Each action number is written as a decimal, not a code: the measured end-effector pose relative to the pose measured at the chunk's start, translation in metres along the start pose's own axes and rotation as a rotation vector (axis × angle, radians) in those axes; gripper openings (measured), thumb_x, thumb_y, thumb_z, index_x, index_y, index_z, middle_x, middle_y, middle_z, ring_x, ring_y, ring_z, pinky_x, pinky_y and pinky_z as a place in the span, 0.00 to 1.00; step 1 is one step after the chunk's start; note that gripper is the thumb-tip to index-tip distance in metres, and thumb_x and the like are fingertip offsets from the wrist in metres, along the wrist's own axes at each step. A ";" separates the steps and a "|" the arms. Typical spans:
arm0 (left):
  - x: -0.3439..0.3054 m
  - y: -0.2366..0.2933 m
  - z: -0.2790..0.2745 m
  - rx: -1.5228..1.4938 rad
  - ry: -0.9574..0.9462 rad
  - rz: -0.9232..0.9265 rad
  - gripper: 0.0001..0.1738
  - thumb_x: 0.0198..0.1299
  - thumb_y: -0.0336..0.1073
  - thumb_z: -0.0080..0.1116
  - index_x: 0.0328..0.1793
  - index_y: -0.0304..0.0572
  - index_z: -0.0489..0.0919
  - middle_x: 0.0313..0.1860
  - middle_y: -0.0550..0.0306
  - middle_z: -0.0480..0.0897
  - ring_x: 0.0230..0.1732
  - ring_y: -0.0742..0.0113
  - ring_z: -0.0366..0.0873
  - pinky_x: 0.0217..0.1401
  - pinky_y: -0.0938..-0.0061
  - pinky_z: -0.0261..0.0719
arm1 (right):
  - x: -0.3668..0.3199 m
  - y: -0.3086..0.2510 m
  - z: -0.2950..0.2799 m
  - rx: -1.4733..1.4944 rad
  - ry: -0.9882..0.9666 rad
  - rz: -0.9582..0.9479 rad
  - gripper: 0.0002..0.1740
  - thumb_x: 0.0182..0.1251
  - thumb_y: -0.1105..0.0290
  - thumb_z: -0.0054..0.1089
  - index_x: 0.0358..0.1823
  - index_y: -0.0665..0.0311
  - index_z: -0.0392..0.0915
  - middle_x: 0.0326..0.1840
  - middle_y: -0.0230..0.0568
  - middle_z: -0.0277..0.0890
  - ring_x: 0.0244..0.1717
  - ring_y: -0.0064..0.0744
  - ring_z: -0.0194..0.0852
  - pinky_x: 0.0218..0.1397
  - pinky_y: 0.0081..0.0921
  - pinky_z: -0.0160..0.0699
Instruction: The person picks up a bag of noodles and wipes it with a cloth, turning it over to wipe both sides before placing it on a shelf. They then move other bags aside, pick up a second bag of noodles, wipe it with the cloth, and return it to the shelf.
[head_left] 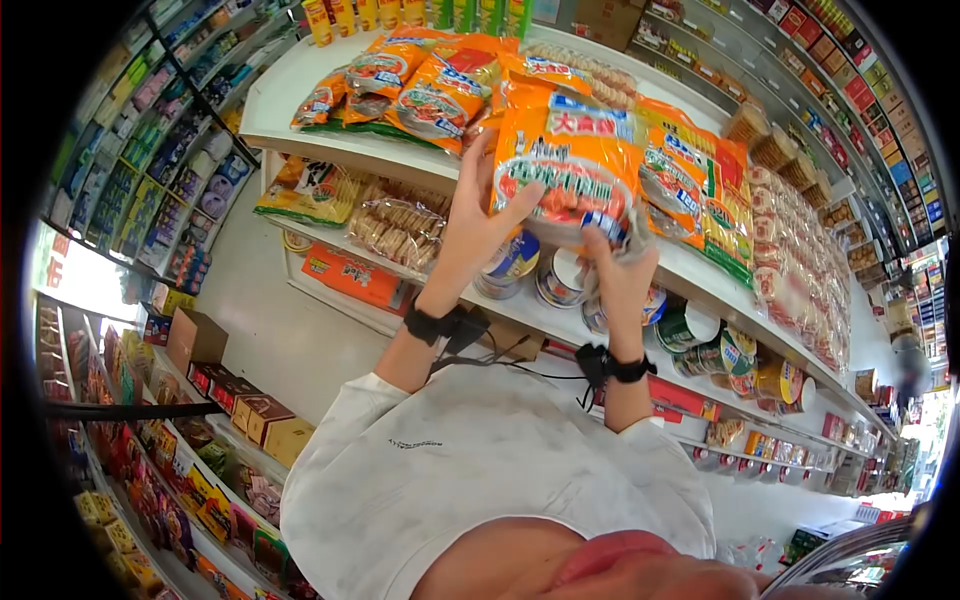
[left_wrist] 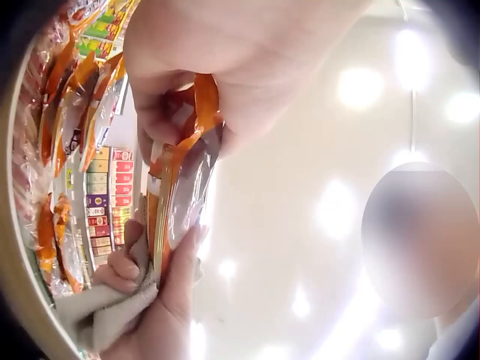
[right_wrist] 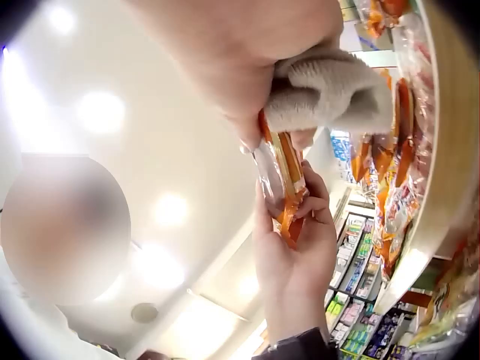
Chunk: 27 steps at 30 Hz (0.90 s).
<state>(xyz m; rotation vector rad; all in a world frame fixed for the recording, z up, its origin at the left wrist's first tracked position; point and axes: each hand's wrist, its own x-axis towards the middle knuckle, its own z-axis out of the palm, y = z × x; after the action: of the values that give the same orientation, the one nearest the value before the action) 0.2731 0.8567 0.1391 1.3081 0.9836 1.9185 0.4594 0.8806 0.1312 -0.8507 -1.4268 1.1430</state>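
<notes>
An orange noodle packet (head_left: pixel 568 165) is held up above the shelf edge between both hands. My left hand (head_left: pixel 478 215) pinches its left side, thumb on the front face; in the left wrist view the left hand (left_wrist: pixel 225 67) grips the packet's crumpled orange end (left_wrist: pixel 204 109). My right hand (head_left: pixel 622 280) pinches the lower right corner. A grey cloth (right_wrist: pixel 330 94) lies in the right hand (right_wrist: pixel 255 67), bunched beside the packet (right_wrist: pixel 281 176) in the right wrist view.
Similar orange packets (head_left: pixel 440 95) lie on the white top shelf (head_left: pixel 275 110), with more packets (head_left: pixel 675 175) to the right. Cup noodles (head_left: pixel 560 278) stand on the shelf below. Stocked shelves (head_left: pixel 150 150) rise at the left, and a cardboard box (head_left: pixel 196 340) sits lower left.
</notes>
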 end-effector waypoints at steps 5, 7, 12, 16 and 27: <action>0.047 -0.027 0.007 0.072 0.103 0.124 0.43 0.60 0.30 0.72 0.76 0.30 0.57 0.63 0.43 0.74 0.62 0.62 0.76 0.65 0.68 0.76 | 0.072 0.011 0.023 -0.082 0.136 -0.320 0.33 0.63 0.65 0.75 0.65 0.71 0.71 0.47 0.35 0.80 0.42 0.18 0.75 0.46 0.20 0.77; 0.067 -0.029 0.008 0.152 0.123 0.200 0.43 0.57 0.37 0.76 0.72 0.25 0.63 0.60 0.44 0.77 0.60 0.61 0.78 0.63 0.68 0.77 | 0.092 0.012 0.031 -0.026 0.149 -0.373 0.33 0.64 0.64 0.75 0.66 0.71 0.71 0.47 0.35 0.80 0.42 0.19 0.75 0.46 0.20 0.77; 0.109 -0.030 -0.001 0.581 0.082 0.332 0.48 0.51 0.49 0.79 0.69 0.21 0.69 0.56 0.39 0.82 0.56 0.57 0.83 0.57 0.69 0.80 | 0.129 0.015 0.037 -0.245 0.147 -0.447 0.28 0.68 0.65 0.64 0.65 0.72 0.69 0.52 0.54 0.80 0.50 0.42 0.82 0.53 0.33 0.78; 0.125 -0.052 -0.014 0.790 0.023 0.155 0.56 0.49 0.59 0.77 0.70 0.19 0.68 0.62 0.27 0.77 0.63 0.42 0.78 0.65 0.63 0.76 | 0.151 0.043 0.025 -0.562 0.103 -0.469 0.26 0.68 0.68 0.62 0.64 0.73 0.69 0.55 0.59 0.76 0.57 0.53 0.76 0.60 0.40 0.74; 0.104 -0.053 -0.031 0.855 -0.044 0.360 0.43 0.54 0.53 0.73 0.74 0.44 0.71 0.71 0.30 0.69 0.72 0.37 0.67 0.70 0.55 0.71 | 0.130 0.007 0.035 -0.608 0.341 -0.783 0.32 0.60 0.79 0.63 0.68 0.63 0.68 0.70 0.53 0.64 0.69 0.52 0.64 0.73 0.41 0.62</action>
<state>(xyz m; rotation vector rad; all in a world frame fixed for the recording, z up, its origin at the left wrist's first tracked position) 0.2139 0.9614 0.1383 2.0993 1.7464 1.7431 0.4020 0.9977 0.1637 -0.7263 -1.6091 -0.0366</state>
